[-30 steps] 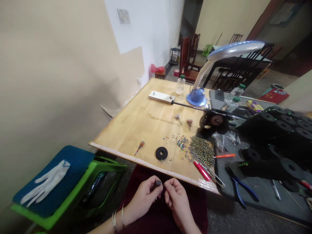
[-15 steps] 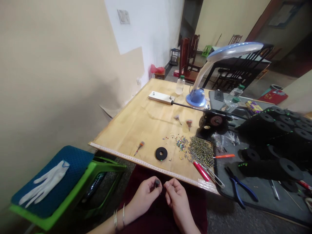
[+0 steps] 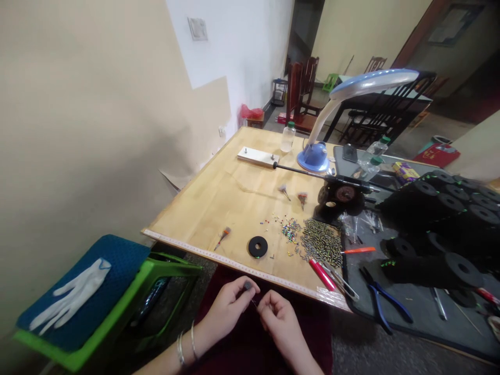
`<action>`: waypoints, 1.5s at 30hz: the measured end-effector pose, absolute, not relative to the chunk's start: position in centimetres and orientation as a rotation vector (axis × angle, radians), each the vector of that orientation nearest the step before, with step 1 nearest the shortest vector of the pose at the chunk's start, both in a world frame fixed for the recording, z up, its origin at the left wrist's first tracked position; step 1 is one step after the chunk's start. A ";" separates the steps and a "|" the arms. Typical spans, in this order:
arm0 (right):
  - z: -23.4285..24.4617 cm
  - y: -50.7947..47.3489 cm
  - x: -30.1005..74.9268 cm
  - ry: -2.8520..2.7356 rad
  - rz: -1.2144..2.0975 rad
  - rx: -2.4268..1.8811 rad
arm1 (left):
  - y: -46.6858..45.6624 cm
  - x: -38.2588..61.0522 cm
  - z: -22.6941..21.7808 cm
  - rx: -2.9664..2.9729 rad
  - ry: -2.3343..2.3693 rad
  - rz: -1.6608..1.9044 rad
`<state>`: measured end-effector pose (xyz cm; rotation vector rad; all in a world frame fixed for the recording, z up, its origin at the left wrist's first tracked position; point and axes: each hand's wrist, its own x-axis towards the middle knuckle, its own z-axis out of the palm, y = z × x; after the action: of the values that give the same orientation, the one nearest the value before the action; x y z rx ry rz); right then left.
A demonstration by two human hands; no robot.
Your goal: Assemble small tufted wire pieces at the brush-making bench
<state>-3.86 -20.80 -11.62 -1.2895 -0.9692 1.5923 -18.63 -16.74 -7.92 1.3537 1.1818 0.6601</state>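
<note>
Over my lap, just off the table's front edge, my left hand [image 3: 228, 307] is closed on a small dark grey lump [image 3: 247, 285] between thumb and forefinger. Close by on its right, my right hand [image 3: 278, 315] pinches fingertips together. A thin strand [image 3: 253, 302] shows faintly between the hands; what exactly the right fingertips grip is too small to name. Nearest on the wooden table [image 3: 195, 208] lies a black foam ring [image 3: 258, 247]. Further right are small coloured beads [image 3: 289, 230] and a heap of small metal pieces [image 3: 322, 242].
A printed measuring strip [image 3: 234, 265] runs along the front edge. Tweezers [image 3: 341, 281], blue-handled pliers [image 3: 378, 299] and black foam rolls [image 3: 433, 271] lie right. A desk lamp [image 3: 313, 156] stands behind. Left, a green stool [image 3: 78, 349] bears a white glove [image 3: 74, 297].
My left hand has risen slightly and turned, showing more of the grey lump. My right hand has shifted a little down and left, with the strand now visible between the hands.
</note>
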 end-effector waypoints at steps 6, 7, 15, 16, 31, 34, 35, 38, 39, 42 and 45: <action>-11.0 -20.9 -3.7 -1.099 1.431 -1.349 | -16.4 -18.8 -7.4 1.504 1.264 0.718; -10.9 -20.9 -3.7 -1.089 1.431 -1.337 | -16.4 -18.8 -7.4 1.529 1.256 0.711; -10.8 -20.7 -3.8 -1.077 1.435 -1.280 | -16.4 -18.5 -7.1 1.536 1.203 0.707; -10.7 -20.6 -3.8 -1.079 1.419 -1.286 | -16.4 -18.5 -7.2 1.528 1.215 0.715; -10.6 -20.9 -3.2 -0.996 1.421 -1.273 | -14.9 -20.5 -8.2 1.324 1.311 0.919; -10.9 -20.9 -3.2 -0.904 1.493 -1.215 | -14.4 -21.4 -7.9 1.346 1.244 0.857; -11.0 -20.9 -3.3 -0.891 1.499 -1.198 | -14.5 -21.6 -7.8 1.350 1.216 0.814; -11.1 -21.0 -3.5 -0.914 1.460 -1.187 | -15.3 -21.3 -7.2 1.315 1.178 0.658; -11.1 -21.0 -3.5 -0.937 1.438 -1.194 | -15.7 -21.1 -7.1 1.293 1.178 0.607; -11.1 -21.1 -3.5 -1.047 1.362 -1.226 | -16.4 -20.0 -6.7 1.233 1.181 0.535; -11.0 -21.2 -3.4 -1.177 1.274 -1.264 | -16.3 -19.1 -6.7 1.211 1.167 0.552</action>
<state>-3.37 -21.21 -10.97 -1.2640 -1.1771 1.2742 -19.08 -16.26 -6.70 1.2105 1.1671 0.5524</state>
